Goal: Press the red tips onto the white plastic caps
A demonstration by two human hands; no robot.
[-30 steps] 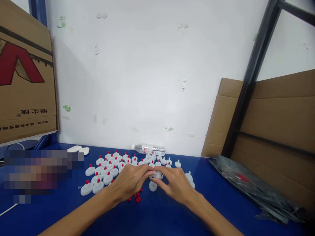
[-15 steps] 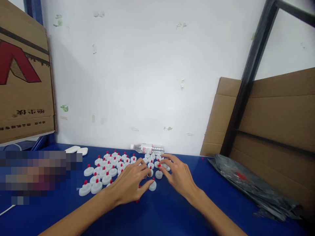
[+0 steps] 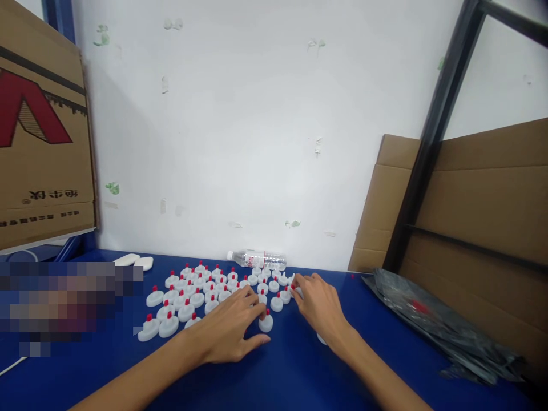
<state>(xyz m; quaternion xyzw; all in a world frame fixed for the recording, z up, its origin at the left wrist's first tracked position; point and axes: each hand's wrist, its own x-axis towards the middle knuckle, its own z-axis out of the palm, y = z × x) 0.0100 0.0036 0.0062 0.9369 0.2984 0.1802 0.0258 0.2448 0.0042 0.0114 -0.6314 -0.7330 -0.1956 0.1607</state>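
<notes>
Several white caps with red tips (image 3: 186, 297) stand in rows on the blue table (image 3: 291, 377). My left hand (image 3: 233, 334) lies palm down in front of them, fingers loosely apart. Its index fingertip touches a lone red-tipped cap (image 3: 266, 323), and its thumb is stretched out beside that cap. My right hand (image 3: 319, 308) reaches to the right end of the rows, its thumb and fingers closed around a white cap (image 3: 294, 287) there. Another white cap (image 3: 321, 340) peeks out under my right wrist.
A clear water bottle (image 3: 259, 260) lies against the white wall. A cardboard box (image 3: 43, 142) stands at the left. Cardboard sheets (image 3: 479, 194) and a black metal frame (image 3: 428, 148) are at the right, above black plastic bags (image 3: 440, 325). A blurred patch (image 3: 64, 302) covers the left table.
My hands were together on one cap; they have parted. The left hand set a red tip on the lone cap and stays there; the right hand moved right to the row's end.
</notes>
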